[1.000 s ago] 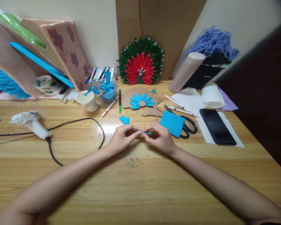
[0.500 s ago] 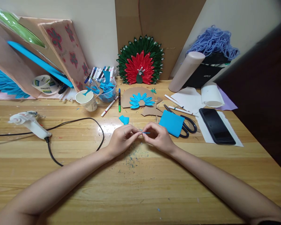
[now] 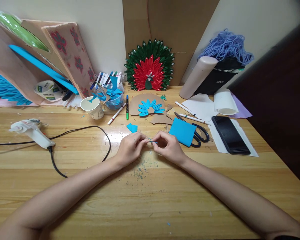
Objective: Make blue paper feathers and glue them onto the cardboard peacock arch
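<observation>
Between my fingertips is a small, thin blue piece of paper or foam [image 3: 153, 142], seen almost edge-on. My left hand [image 3: 131, 146] pinches its left end, and my right hand [image 3: 168, 148] pinches it from the right. Just beyond my left hand lie small blue cut pieces [image 3: 132, 127]. A blue square sheet [image 3: 183, 132] rests on black-handled scissors [image 3: 203, 133] to the right of my right hand. Farther back, blue petals [image 3: 151, 108] form a half ring on a rounded cardboard piece [image 3: 134, 103].
A white glue gun [image 3: 31, 130] with a black cord lies at left. Behind it stand a paper cup [image 3: 92, 108] and a tub of blue scraps [image 3: 115, 100]. A green-and-red peacock fan [image 3: 150, 66] leans at the back. A phone [image 3: 231, 135] lies at right.
My fingertips have moved slightly apart, and the blue piece has shifted and tilted a little between them. Both hands keep their pinch. Other things stay in place.
</observation>
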Demonstrator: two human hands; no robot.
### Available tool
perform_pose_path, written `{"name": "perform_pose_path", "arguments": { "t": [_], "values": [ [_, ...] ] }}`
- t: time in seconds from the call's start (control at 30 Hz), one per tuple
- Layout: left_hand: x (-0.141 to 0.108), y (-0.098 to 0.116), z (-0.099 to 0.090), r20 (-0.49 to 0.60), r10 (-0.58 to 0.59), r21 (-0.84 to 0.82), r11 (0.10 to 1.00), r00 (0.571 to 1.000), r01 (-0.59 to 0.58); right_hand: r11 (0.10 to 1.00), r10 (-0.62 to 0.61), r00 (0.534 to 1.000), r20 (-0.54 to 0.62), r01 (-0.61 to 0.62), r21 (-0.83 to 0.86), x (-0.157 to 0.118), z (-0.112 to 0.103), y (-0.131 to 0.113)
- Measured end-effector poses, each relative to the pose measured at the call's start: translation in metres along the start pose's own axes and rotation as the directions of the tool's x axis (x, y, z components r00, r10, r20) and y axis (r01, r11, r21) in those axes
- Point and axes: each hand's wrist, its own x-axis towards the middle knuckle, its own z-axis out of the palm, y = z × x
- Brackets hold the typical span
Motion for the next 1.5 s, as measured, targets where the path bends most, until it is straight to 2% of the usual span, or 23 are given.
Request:
{"name": "perform_pose_path", "arguments": {
  "t": [0.07,0.17,0.27,0.4,0.53,0.77,1.03,1.33,1.5],
  "values": [
    [0.000,-0.002,-0.002,-0.018,-0.008,0.010,1.000,1.000,0.008,0.998,0.038,0.999,0.015,-0.039,0.040,0.001,0.000,0.003],
    [0.002,-0.006,-0.006,-0.069,-0.021,0.021,1.000,0.997,0.023,0.972,0.138,0.989,0.060,-0.147,0.186,0.005,-0.001,0.009],
    [0.004,-0.008,-0.010,-0.059,0.040,0.045,0.998,0.997,-0.037,0.919,0.215,0.965,0.149,-0.251,0.304,0.012,-0.004,0.013],
    [0.005,-0.009,-0.010,0.023,0.127,0.070,0.989,0.992,-0.128,0.892,0.199,0.929,0.313,-0.304,0.335,0.016,-0.011,0.011],
    [0.006,-0.006,-0.009,0.066,0.115,0.013,0.993,0.991,-0.116,0.874,0.195,0.894,0.403,-0.345,0.343,0.017,-0.014,0.010],
    [0.006,-0.003,-0.010,0.138,-0.002,-0.216,0.976,0.990,0.032,0.907,0.215,0.904,0.369,-0.325,0.268,0.013,-0.011,0.010],
    [0.007,-0.004,-0.009,0.143,-0.071,-0.331,0.936,0.987,0.115,0.944,0.194,0.947,0.257,-0.251,0.213,0.010,-0.006,0.009],
    [0.008,-0.005,-0.008,0.159,-0.098,-0.317,0.937,0.982,0.145,0.937,0.211,0.962,0.175,-0.250,0.245,0.008,-0.003,0.010],
    [0.007,-0.003,-0.007,0.187,-0.070,-0.267,0.956,0.980,0.120,0.903,0.238,0.948,0.210,-0.295,0.311,0.009,-0.003,0.012]
  ]
}}
